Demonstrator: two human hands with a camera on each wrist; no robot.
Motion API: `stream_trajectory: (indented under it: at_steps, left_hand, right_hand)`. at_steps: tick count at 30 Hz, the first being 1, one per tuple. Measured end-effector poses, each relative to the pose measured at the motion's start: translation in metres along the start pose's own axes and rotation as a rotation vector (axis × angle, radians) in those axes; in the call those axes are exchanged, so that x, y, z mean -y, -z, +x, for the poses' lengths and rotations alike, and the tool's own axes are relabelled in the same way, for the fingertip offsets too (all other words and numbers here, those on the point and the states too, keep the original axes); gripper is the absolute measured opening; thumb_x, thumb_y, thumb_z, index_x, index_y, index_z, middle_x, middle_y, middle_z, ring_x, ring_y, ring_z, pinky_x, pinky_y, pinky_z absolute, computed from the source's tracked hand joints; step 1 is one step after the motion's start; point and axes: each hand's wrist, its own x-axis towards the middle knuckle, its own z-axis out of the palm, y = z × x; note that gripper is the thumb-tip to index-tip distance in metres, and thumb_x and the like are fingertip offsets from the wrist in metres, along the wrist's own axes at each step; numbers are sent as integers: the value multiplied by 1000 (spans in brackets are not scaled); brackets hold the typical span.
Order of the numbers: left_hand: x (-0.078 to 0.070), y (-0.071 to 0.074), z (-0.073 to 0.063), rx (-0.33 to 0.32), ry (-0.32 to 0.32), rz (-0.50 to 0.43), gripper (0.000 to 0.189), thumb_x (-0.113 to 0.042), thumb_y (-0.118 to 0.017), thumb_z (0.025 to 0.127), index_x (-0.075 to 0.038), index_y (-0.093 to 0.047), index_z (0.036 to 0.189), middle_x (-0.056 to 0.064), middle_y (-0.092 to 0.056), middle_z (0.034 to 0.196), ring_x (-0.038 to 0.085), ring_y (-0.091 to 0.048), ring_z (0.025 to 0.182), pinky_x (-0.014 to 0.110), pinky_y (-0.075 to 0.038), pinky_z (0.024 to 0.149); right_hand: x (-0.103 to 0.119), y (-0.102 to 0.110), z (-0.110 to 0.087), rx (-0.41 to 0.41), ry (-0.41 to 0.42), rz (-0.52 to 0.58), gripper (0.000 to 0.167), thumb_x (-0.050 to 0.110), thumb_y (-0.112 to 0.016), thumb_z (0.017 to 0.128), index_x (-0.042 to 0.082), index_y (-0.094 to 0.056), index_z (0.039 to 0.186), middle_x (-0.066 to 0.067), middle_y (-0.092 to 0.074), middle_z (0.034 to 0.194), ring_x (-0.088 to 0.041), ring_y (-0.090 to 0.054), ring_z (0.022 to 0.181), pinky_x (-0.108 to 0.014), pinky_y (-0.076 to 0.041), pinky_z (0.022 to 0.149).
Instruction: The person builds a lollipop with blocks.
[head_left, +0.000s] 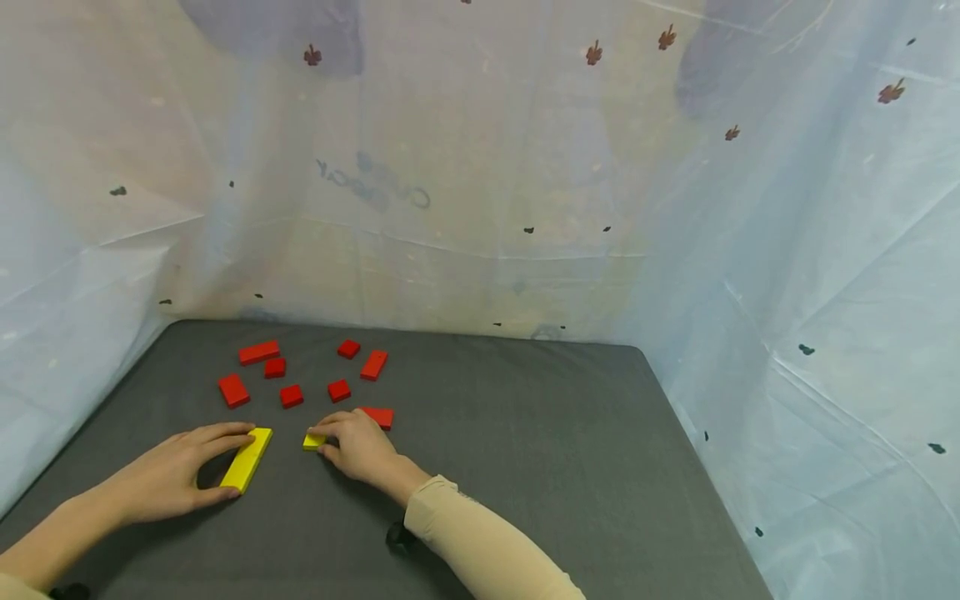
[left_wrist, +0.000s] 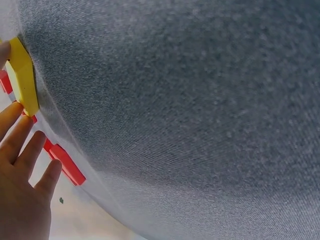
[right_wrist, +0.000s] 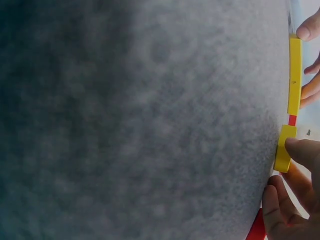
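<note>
On the left of the dark table, a long yellow block (head_left: 247, 461) lies slanted. My left hand (head_left: 176, 471) grips it by its ends, thumb at the near end and fingertips at the far end. The left wrist view shows the fingertips against the yellow block (left_wrist: 24, 80). To the right, my right hand (head_left: 360, 446) pinches a short yellow block (head_left: 313, 442) between thumb and fingers, partly covering it. In the right wrist view the thumb presses on the short yellow block (right_wrist: 284, 150). Just behind the right hand sits a red block (head_left: 381, 417), partly hidden by it.
Farther back lie several loose red pieces, among them a long red block (head_left: 258, 352), a red block (head_left: 234, 390), a red square (head_left: 339, 390) and another oblong red block (head_left: 374, 365). A pale plastic sheet (head_left: 480, 167) hangs around the grey table (head_left: 540, 467).
</note>
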Motion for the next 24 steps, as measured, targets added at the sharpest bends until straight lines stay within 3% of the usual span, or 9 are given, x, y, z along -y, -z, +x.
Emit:
stream_trajectory:
  at_steps: [5, 14, 20, 24]
  left_hand:
    - [1, -3, 3, -1, 12, -12, 77, -64, -84, 77, -10, -71, 130, 9, -62, 139, 35, -62, 121, 61, -52, 95]
    - [-3, -9, 6, -112, -3, 37, 73, -65, -91, 67, -12, -75, 116, 2, -62, 122, 23, -61, 107, 50, -58, 83]
    - [-11, -11, 6, -125, 14, 21, 73, -59, -94, 65, -10, -75, 115, 4, -61, 122, 27, -59, 107, 51, -58, 82]
    - [-17, -13, 8, -184, -6, 30, 73, -56, -97, 63, -10, -74, 114, 4, -60, 121, 27, -59, 107, 51, -57, 81]
  right_hand:
    - [1, 2, -2, 7, -26, 26, 35, 25, -72, 101, 29, -72, 135, 13, -68, 131, 1, -60, 122, -20, -39, 113]
    - [4, 9, -11, 4, -42, 100, 35, 25, -69, 103, 29, -70, 138, 13, -66, 134, 0, -60, 123, -13, -44, 102]
    - [3, 20, -17, -41, -17, 134, 36, 24, -69, 103, 25, -69, 139, 12, -66, 135, -2, -59, 124, -13, -44, 103]
    - [-2, 26, -23, -80, -20, 159, 35, 24, -70, 102, 25, -70, 138, 11, -66, 136, -4, -60, 123, -13, -44, 102]
